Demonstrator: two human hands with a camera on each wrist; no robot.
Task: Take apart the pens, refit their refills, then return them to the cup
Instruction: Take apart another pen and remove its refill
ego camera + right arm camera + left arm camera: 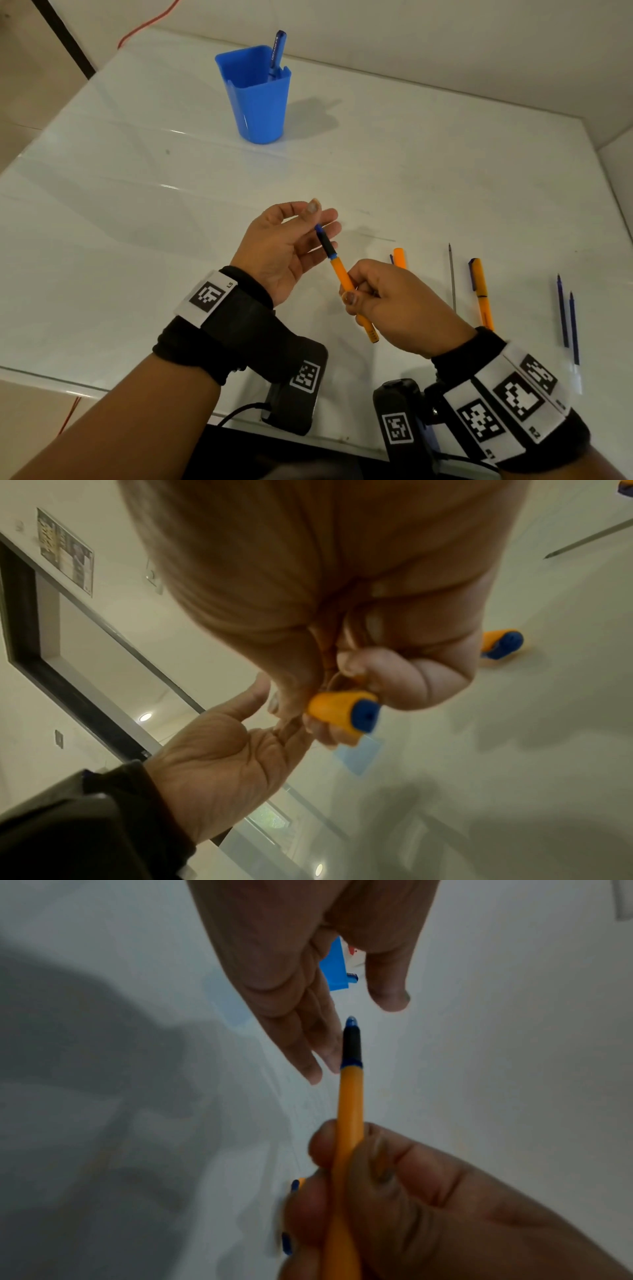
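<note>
One slim orange pen [344, 281], black-gripped, pinched in the right hand [394, 305]; left hand [284, 246] relaxed, fingers spread. Tapered blue plastic cup [255, 99] on glossy white table [137, 205].

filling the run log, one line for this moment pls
right hand: grips orange pen | left hand: open by tip | blue cup: one pen inside

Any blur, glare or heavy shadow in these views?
Head: sharp, streaky glare on the table, cup casting a soft shadow. Left wrist: dim, right hand blurred, large shadow at left. Right wrist: right hand soft and close.
</note>
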